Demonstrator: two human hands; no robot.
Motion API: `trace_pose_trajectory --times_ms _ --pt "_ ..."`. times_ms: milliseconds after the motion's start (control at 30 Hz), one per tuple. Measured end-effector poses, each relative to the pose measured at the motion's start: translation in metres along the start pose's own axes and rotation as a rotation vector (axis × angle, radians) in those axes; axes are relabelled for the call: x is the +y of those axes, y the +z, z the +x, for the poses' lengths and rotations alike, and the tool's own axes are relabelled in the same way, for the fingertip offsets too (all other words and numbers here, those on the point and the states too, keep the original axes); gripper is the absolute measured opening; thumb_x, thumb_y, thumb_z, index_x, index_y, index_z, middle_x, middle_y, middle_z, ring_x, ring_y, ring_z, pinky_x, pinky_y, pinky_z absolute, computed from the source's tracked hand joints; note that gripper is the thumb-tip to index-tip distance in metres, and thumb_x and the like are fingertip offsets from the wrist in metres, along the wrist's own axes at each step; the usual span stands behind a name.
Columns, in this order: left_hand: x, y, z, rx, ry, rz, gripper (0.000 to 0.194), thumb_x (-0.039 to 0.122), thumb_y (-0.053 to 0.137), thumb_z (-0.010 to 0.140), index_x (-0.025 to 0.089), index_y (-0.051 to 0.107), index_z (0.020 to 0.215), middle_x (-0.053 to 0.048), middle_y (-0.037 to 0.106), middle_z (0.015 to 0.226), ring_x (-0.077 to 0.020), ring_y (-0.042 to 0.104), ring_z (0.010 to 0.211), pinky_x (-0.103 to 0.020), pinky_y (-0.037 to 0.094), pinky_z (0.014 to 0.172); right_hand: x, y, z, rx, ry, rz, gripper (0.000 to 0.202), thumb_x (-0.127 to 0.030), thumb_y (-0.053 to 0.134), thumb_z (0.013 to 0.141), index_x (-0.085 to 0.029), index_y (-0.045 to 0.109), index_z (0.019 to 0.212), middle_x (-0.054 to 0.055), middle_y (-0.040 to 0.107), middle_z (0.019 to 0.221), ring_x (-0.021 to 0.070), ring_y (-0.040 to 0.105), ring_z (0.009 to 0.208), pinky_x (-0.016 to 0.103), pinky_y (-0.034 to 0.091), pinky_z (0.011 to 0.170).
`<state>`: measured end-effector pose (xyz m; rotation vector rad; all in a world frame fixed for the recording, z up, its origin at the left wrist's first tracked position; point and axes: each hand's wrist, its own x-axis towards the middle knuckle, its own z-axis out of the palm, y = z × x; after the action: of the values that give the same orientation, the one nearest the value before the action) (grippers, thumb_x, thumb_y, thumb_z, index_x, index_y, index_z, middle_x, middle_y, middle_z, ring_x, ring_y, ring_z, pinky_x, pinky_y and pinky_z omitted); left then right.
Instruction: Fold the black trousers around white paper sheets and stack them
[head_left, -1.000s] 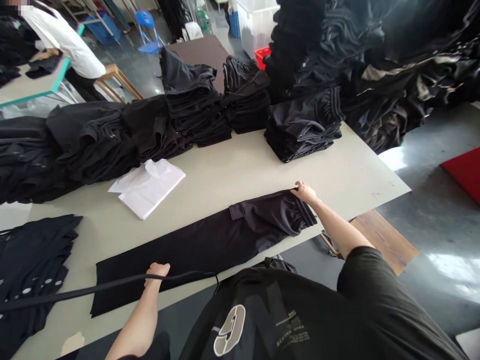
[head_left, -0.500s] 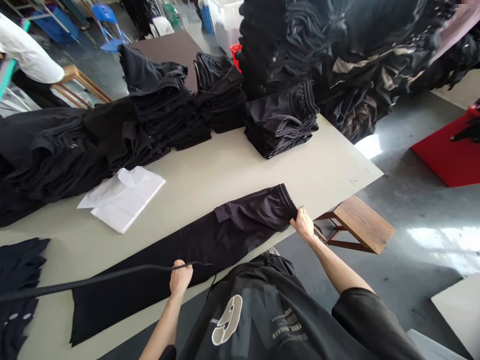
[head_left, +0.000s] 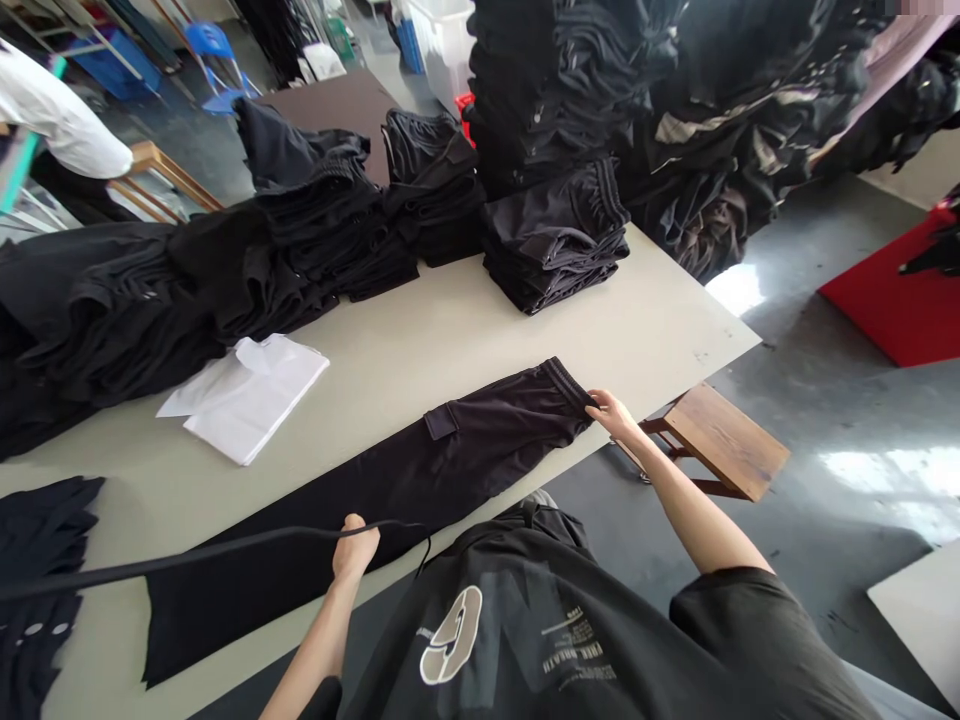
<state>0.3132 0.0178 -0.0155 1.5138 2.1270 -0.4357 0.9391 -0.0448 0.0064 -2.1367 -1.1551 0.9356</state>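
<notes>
Black trousers [head_left: 480, 445] with a flap pocket and an elastic waistband lie lengthwise along the near side of the table [head_left: 405, 340]. My right hand [head_left: 611, 412] pinches the lower corner of the waistband at the right end. At the trousers' near edge, partway down the leg, my left hand [head_left: 356, 545] is closed on the cloth, its fingertips hidden. A long black cord [head_left: 225, 550] runs in from the left and crosses over the left hand, ending in a thin tip near my shirt.
Folded black trousers [head_left: 555, 240] are stacked at the table's far right. More dark garments [head_left: 300, 230] line its far edge. White sheets [head_left: 259, 395] and dark clothes [head_left: 45, 560] lie at left. A wooden stool [head_left: 724, 440] stands off the right edge. Another person's white sleeve [head_left: 67, 110] shows upper left.
My right hand has moved slightly up with the waistband corner, which is pulled out toward it. My left hand has shifted a little left. The view has tilted slightly.
</notes>
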Motion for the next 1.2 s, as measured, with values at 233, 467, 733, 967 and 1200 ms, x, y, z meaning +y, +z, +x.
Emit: trace_pose_trajectory --times_ms 233,467,733,967,1200 --pt "0.004 -0.001 -0.004 0.011 0.009 0.068 0.03 0.031 0.041 0.098 0.012 0.054 0.117 -0.025 0.072 0.113 -0.036 0.073 0.107 -0.041 0.055 0.087 -0.024 -0.005 0.022 -0.308 0.246 0.367 0.026 -0.03 0.074 0.082 -0.016 0.077 0.103 0.009 0.08 0.103 0.0263 0.072 0.104 0.033 0.056 0.094" --pt "-0.002 -0.002 -0.003 0.018 0.031 0.023 0.019 0.032 0.046 0.096 0.019 0.054 0.107 -0.019 0.073 0.11 -0.0337 0.073 0.106 -0.039 0.055 0.083 -0.023 -0.001 0.031 -0.319 0.181 0.488 0.03 -0.026 0.073 0.083 -0.018 0.071 0.112 0.008 0.08 0.107 0.0234 0.073 0.098 0.036 0.059 0.093" --pt "-0.004 0.001 -0.004 0.049 0.058 0.033 0.005 0.028 0.049 0.094 0.023 0.047 0.095 -0.014 0.071 0.106 -0.0282 0.073 0.101 -0.033 0.052 0.083 -0.018 -0.003 0.034 -0.243 0.3 0.336 0.027 -0.036 0.072 0.086 -0.017 0.074 0.105 0.013 0.077 0.115 0.0248 0.071 0.101 0.03 0.058 0.085" --pt "0.004 -0.023 0.006 -0.154 0.1 0.055 0.015 0.025 0.054 0.09 0.023 0.05 0.076 -0.006 0.07 0.082 -0.0229 0.072 0.084 -0.028 0.05 0.075 -0.003 -0.007 0.027 0.008 0.404 0.177 0.04 -0.025 0.052 0.09 -0.009 0.067 0.123 0.017 0.075 0.109 0.0181 0.07 0.083 0.025 0.055 0.066" --pt "0.167 -0.093 -0.02 -0.304 0.703 -0.07 0.019 0.032 0.048 0.094 0.022 0.061 0.085 -0.001 0.073 0.086 -0.0175 0.069 0.08 -0.028 0.051 0.079 -0.004 0.003 0.023 -0.181 0.273 0.058 0.035 -0.032 0.058 0.092 -0.017 0.074 0.119 0.006 0.077 0.091 0.0155 0.067 0.075 0.021 0.049 0.061"
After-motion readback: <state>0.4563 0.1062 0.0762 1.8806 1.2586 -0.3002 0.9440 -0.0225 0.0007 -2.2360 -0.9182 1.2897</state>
